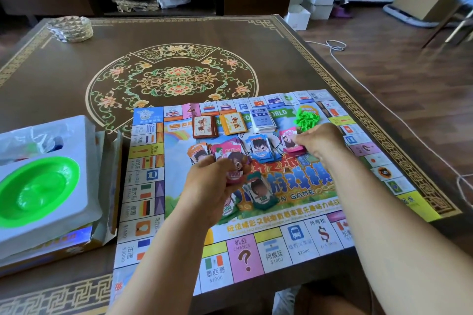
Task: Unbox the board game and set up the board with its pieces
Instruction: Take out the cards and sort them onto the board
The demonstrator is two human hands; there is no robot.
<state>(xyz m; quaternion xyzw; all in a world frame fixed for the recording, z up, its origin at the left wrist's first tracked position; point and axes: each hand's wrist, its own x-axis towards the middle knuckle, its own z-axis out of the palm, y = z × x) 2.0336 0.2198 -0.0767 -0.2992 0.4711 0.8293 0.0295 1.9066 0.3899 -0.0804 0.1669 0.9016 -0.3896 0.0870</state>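
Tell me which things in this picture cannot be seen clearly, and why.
- Head view: the white tray holds pieces under a crumpled plastic bag; they cannot be identified.
- The left hand covers part of the money notes it grips; their count is hidden.
- The board runs past the table edge at the near corner.
- The green pieces are blurred.

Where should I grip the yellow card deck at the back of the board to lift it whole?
Pinch the yellow card deck across its two long edges, coming from above. It lies flat on the board, with open gaps toward the brown deck and blue-white deck beside it.
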